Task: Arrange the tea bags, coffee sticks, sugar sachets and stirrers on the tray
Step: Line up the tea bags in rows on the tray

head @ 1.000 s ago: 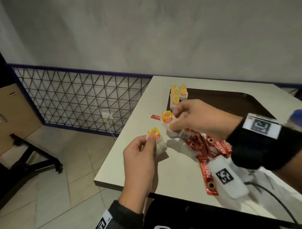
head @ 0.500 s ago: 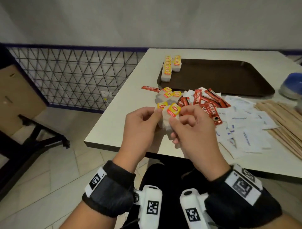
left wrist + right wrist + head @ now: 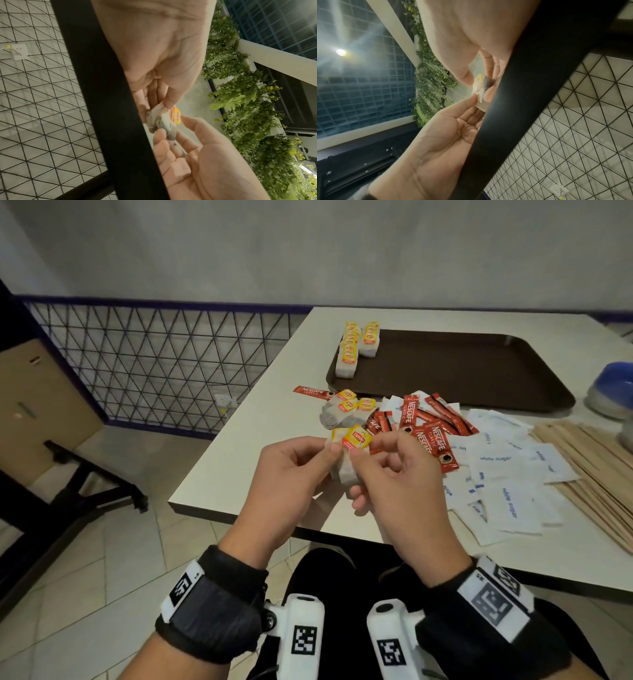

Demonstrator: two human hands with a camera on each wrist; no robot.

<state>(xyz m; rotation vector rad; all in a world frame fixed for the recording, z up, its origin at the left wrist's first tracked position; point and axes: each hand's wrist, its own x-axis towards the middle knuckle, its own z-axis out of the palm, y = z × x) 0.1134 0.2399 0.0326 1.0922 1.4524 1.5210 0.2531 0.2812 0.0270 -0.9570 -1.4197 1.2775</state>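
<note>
Just above the table's front edge, my left hand (image 3: 333, 449) and right hand (image 3: 363, 447) meet and pinch two white tea bags (image 3: 349, 470) with yellow tags, pressed together. In the left wrist view, the left thumb presses the tea bags (image 3: 161, 120) from above while the right hand's fingers (image 3: 164, 136) hold them from below. The right wrist view shows the same tea bags (image 3: 479, 85) between both hands. On the brown tray (image 3: 479, 371), two rows of tea bags (image 3: 352, 347) stand in the left corner. More loose tea bags (image 3: 344, 410) lie in front of the tray.
Red coffee sticks (image 3: 428, 426) are heaped beside the loose tea bags, one stick (image 3: 310, 392) lying apart to the left. White sugar sachets (image 3: 507, 474) spread to the right, then wooden stirrers (image 3: 589, 460). A blue-topped object (image 3: 613, 388) sits at the right edge.
A second ago each hand held its own tea bag, apart from the other. The hands have since come together and the two tea bags are now pressed together.
</note>
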